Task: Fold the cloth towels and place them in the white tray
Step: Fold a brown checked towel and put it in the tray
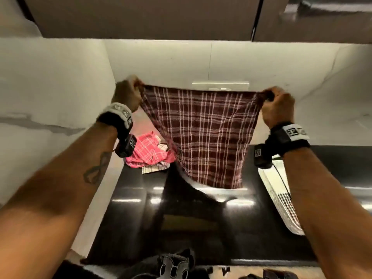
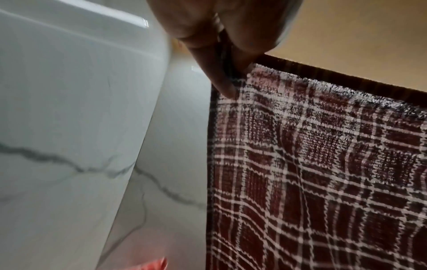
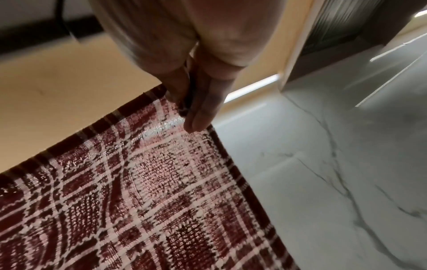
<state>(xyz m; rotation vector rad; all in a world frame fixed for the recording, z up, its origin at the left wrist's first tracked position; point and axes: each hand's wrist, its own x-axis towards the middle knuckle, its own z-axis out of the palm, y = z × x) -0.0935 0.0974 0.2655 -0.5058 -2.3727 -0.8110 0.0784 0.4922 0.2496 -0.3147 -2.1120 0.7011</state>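
Maroon checked cloth, a towel [image 1: 201,135], hangs spread in the air above the black desk [image 1: 141,218], its two upper corners pinched in the grip of the left hand [image 1: 126,93] and the right hand [image 1: 278,105], fingers curled tight on the fabric, so folding of this one looks not yet begun. A heap of pink checked towels [image 1: 149,152] lies unfolded at the back left of the desk, while the white tray [image 1: 281,206] sits at the right, mostly hidden by the forearm; whether it holds anything folded I cannot tell. Most of the task seems left.

dim warm light | glare streaks on countertop [image 1: 201,200] | blurred edges
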